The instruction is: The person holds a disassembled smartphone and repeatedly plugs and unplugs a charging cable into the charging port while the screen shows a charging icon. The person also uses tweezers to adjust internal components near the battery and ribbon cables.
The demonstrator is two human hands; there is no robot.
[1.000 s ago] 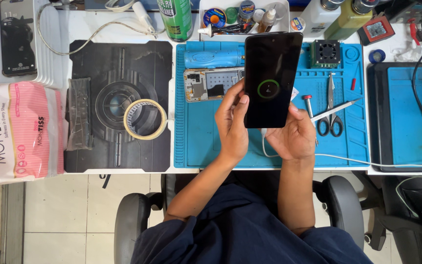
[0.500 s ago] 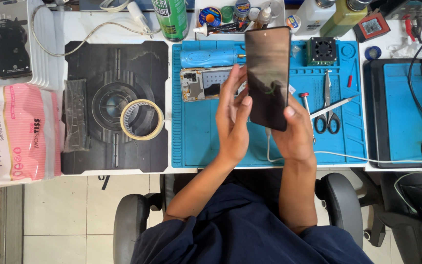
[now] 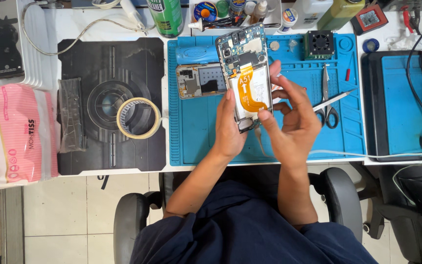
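While both hands hold it above the middle of the blue work mat [image 3: 201, 142], the opened phone [image 3: 248, 78] faces up with its back cover off, circuit board, battery and an orange flex ribbon exposed. Left hand [image 3: 230, 129] grips the phone's lower left edge, fingers pressed together along the side, thumb behind. Right hand [image 3: 294, 120] sits at the phone's right edge, fingers loosely curled and a little spread, index tip touching the lower right corner of the phone; cannot tell if it pinches anything.

On the mat just left of the phone lies a phone frame part [image 3: 199, 80]. Scissors [image 3: 328, 100] and tweezers [image 3: 332, 100] lie near the mat's right edge, a small black fan [image 3: 318, 44] at its far right corner. Tape roll [image 3: 137, 117] rests on the black mat [image 3: 108, 58] to the left. Pink tissue pack [image 3: 10, 132] at the desk's left edge.
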